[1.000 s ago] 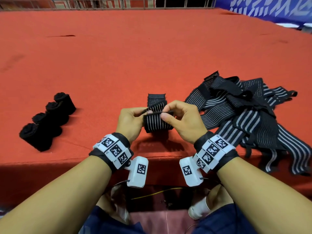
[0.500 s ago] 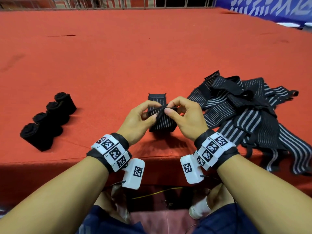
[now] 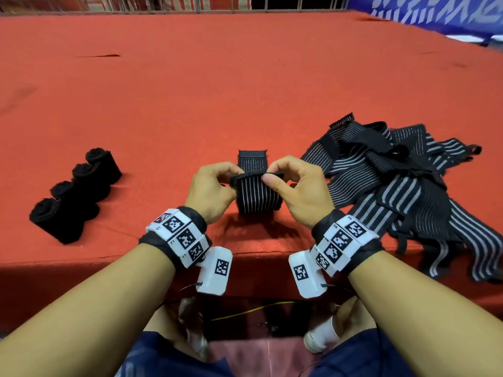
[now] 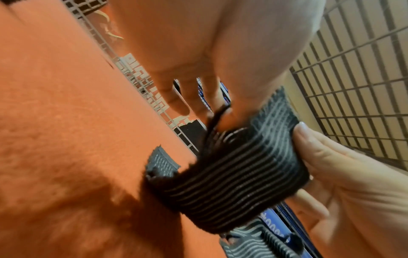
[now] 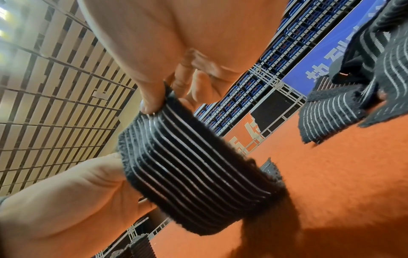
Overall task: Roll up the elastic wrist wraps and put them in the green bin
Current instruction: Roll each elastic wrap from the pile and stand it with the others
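Your left hand (image 3: 211,190) and right hand (image 3: 299,191) both pinch the striped wrap (image 3: 257,197) with curled fingers, holding it up near the front edge of the red bench (image 3: 217,91). Four rolled wraps (image 3: 73,194) sit to the left. A pile of loose wraps (image 3: 402,186) lies just right.

The black, grey-striped wrist wrap (image 3: 257,195) I'm pinching is partly rolled — its tail lies flat. Four rolled wraps (image 3: 76,191) sit left; an unrolled pile (image 3: 402,191) right.
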Demonstrator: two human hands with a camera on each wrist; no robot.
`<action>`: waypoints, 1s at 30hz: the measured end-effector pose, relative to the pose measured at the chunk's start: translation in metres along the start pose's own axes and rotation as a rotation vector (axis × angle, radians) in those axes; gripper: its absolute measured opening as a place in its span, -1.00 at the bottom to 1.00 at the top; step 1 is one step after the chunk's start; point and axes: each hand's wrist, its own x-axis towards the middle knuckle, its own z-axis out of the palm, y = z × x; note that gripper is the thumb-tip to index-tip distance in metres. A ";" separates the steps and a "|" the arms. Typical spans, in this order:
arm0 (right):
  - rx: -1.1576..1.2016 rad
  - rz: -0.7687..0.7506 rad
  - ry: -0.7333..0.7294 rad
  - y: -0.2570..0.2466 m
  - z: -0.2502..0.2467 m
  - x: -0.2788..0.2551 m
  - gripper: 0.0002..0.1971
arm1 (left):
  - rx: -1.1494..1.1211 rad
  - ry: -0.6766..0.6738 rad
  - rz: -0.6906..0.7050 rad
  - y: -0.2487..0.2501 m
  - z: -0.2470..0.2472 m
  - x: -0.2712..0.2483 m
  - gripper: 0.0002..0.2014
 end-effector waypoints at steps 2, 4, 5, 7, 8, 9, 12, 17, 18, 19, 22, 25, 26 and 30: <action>0.013 0.002 0.017 -0.002 0.001 0.000 -0.80 | 0.063 0.025 0.008 -0.002 0.001 0.002 -0.64; 0.010 0.003 0.042 -0.004 0.001 0.001 -0.78 | 0.097 -0.016 0.004 -0.002 0.003 0.001 -0.57; 0.008 0.004 0.058 -0.003 0.001 0.002 -0.77 | 0.108 -0.051 0.014 -0.001 0.004 -0.001 -0.57; 0.008 0.011 0.099 -0.001 -0.001 0.003 -0.77 | 0.053 -0.116 0.041 0.003 0.006 -0.006 -0.62; 0.009 0.013 0.117 0.001 -0.002 0.004 -0.77 | -0.027 -0.134 0.045 0.006 0.006 -0.009 -0.61; 0.007 0.015 0.130 0.002 -0.004 0.004 -0.78 | -0.119 -0.138 0.051 0.009 0.004 -0.011 -0.60; 0.018 0.023 0.150 0.003 -0.005 0.005 -0.77 | -0.241 -0.121 0.101 0.017 0.004 -0.013 -0.75; 0.070 0.042 0.127 0.001 -0.003 0.004 -0.80 | -0.202 -0.062 0.107 0.020 0.010 -0.011 -0.82; 0.075 0.040 0.114 0.001 -0.003 0.003 -0.81 | -0.222 -0.043 0.094 0.019 0.010 -0.010 -0.80; 0.079 0.030 0.094 0.000 -0.003 0.002 -0.81 | -0.249 -0.027 0.076 0.020 0.010 -0.010 -0.75; 0.061 -0.012 0.022 0.000 -0.006 -0.001 -0.80 | -0.298 -0.019 0.068 0.021 0.010 -0.012 -0.63; 0.013 -0.018 -0.017 0.003 -0.008 -0.003 -0.80 | -0.248 -0.017 0.103 0.022 0.009 -0.012 -0.70; -0.010 -0.013 -0.020 0.004 -0.008 -0.004 -0.80 | -0.220 -0.016 0.118 0.021 0.010 -0.011 -0.74; -0.063 0.028 -0.030 0.004 -0.009 -0.005 -0.74 | -0.172 0.002 0.109 0.018 0.011 -0.012 -0.78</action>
